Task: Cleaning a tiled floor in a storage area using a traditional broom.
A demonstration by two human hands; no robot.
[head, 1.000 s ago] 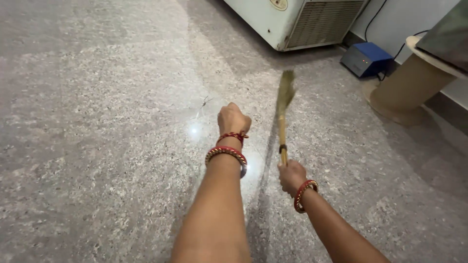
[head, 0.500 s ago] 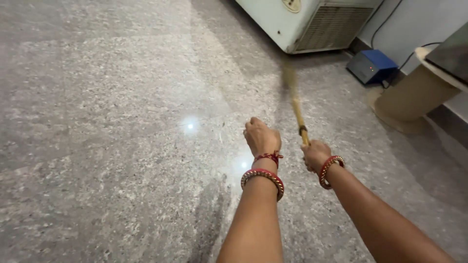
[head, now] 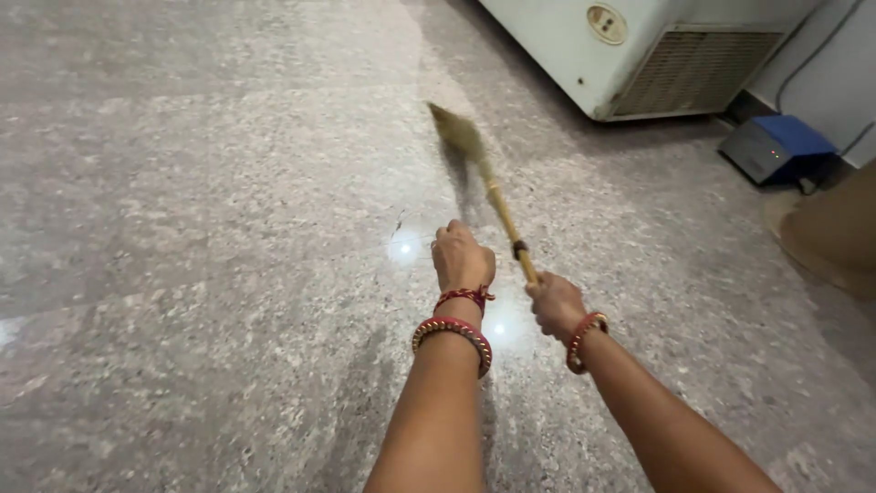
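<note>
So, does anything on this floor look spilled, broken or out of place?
Nothing stands out. The grey stone floor shows only light reflections, no spill. A small dark mark lies near the left hand; it is too small to identify. The right hand grips the broom, whose head is blurred.

- Polished speckled grey stone floor (head: 182, 228).
- White chest freezer (head: 584, 55) with a vent grille (head: 693, 82).
- Blue-topped box (head: 776, 146) beside it, near a tan base (head: 835, 237).

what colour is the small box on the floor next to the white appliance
The small box has a blue top and grey sides, seen in the head view.
</note>
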